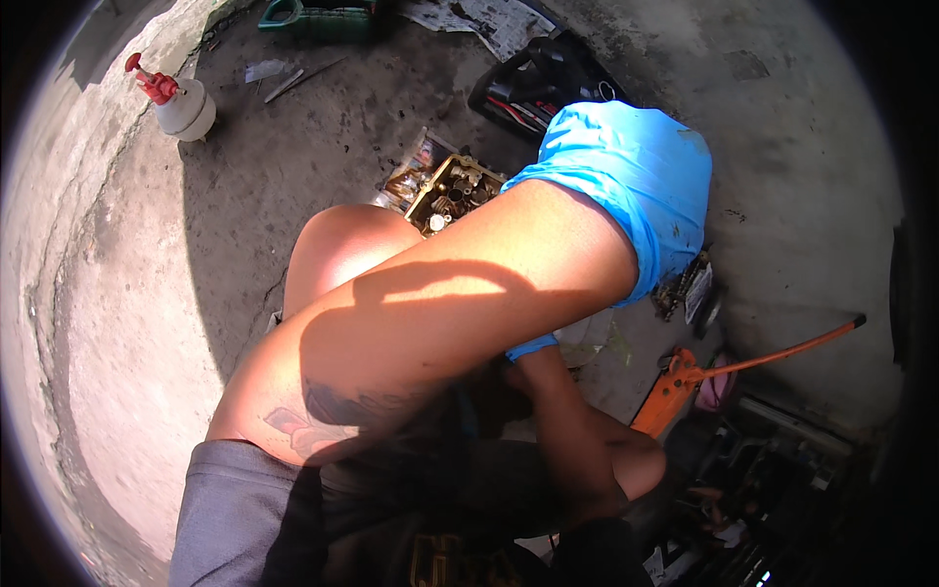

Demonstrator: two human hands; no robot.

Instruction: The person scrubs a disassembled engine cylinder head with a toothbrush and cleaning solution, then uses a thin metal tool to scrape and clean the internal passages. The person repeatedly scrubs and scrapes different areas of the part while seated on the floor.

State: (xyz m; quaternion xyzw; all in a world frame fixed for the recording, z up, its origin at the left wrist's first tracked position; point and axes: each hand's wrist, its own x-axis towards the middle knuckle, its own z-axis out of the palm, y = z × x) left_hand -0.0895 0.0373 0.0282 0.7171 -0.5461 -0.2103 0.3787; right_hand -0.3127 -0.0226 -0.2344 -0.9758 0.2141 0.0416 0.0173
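My left forearm stretches across the middle of the head view, ending in my left hand (641, 181) in a blue glove. Its fingers bend away out of sight, so whatever they hold is hidden. Beneath that forearm, only the blue glove cuff of my right hand (532, 346) shows; the fingers are covered. Beyond my bare left knee stands a box of oily metal parts (454, 194), partly hidden by the forearm. A black plastic jug (543, 83) lies just past my left hand. Several dark metal parts (675, 292) are on the ground to its right.
An orange jack (670, 389) with a long handle stands at the right, beside dark clutter (753, 489). A white pump sprayer (184, 110) with a red top is at far left. Newspaper (479, 22) and a green container (318, 20) lie at the back.
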